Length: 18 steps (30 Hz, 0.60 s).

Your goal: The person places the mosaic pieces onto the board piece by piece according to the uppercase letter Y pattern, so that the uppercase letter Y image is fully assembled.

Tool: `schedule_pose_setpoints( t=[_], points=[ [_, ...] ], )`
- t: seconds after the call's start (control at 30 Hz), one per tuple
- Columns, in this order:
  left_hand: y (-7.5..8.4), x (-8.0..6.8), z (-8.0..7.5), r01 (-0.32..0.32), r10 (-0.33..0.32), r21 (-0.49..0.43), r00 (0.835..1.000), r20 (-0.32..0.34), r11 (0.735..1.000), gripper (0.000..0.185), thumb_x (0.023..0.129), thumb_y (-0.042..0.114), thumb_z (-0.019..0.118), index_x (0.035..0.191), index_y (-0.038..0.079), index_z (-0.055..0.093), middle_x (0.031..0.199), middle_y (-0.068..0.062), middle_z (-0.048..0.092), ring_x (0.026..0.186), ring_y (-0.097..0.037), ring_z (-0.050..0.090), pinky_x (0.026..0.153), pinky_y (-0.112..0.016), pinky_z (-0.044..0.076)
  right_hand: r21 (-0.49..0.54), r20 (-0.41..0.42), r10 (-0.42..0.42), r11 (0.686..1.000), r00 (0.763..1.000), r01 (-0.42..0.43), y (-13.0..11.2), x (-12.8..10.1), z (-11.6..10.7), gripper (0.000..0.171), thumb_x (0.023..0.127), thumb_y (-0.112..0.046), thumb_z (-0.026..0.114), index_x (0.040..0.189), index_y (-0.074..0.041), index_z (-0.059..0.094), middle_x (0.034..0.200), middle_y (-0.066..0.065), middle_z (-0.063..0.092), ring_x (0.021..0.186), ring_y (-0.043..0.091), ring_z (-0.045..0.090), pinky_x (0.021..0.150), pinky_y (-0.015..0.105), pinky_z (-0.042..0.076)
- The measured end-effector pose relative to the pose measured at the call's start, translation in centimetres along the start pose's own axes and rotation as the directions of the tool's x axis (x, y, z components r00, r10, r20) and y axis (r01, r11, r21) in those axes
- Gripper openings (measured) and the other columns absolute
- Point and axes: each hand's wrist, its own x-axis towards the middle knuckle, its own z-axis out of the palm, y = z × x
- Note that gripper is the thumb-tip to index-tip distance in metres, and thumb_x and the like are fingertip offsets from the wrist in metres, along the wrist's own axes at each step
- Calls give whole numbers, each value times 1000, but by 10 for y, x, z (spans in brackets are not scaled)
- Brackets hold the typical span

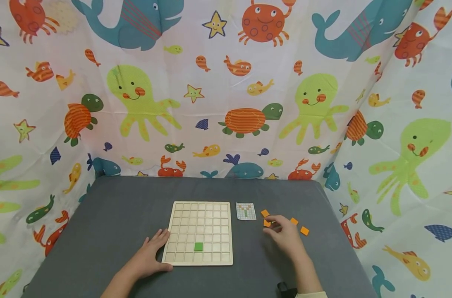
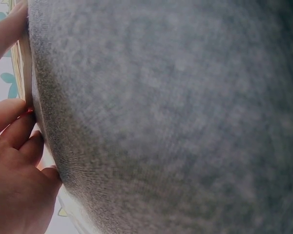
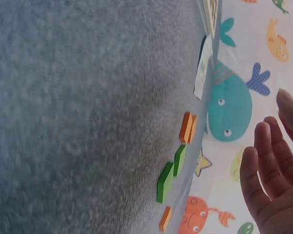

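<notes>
A pale wooden grid board (image 1: 214, 230) lies on the table with one green square tile (image 1: 198, 247) in a lower cell. My left hand (image 1: 148, 253) rests at the board's left side, fingers against the edge and thumb by the near corner. To the right of the board, my right hand (image 1: 286, 238) is held over loose orange tiles (image 1: 304, 231), its fingers loosely bent and holding nothing. In the right wrist view, this hand (image 3: 278, 180) appears raised above the table. Green tiles (image 3: 165, 182), hidden under the hand in the head view, show there among orange tiles (image 3: 185, 127).
A small printed pattern card (image 1: 246, 211) lies between the board and the tiles. The grey table (image 1: 129, 203) meets a curtain (image 1: 207, 124) printed with sea animals behind and at both sides. A black object (image 1: 286, 290) sits by the right forearm at the near edge.
</notes>
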Motion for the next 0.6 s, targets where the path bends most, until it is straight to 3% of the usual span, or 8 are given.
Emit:
schedule_pose_setpoints(
  t=[0.33,0.6],
  points=[
    [-2,-3,3,-3,3,-4,1000,-5,1000,116,57,55,83,149,7,31,156,-11,26,146,-33,16,114,-62,8,-34,12,45,998,999,-45,24,-2,-16,38,79,-18,78,115,-16,67,109,8,66,93,23,65,76,37,58],
    [-1,0,1,-1,1,22,1000,-13,1000,117,56,57,83,149,9,31,156,-9,26,147,-31,15,115,-63,8,-62,79,101,993,992,-96,43,-2,-27,41,80,-1,72,118,-15,65,114,12,65,101,30,65,78,42,57]
  ],
)
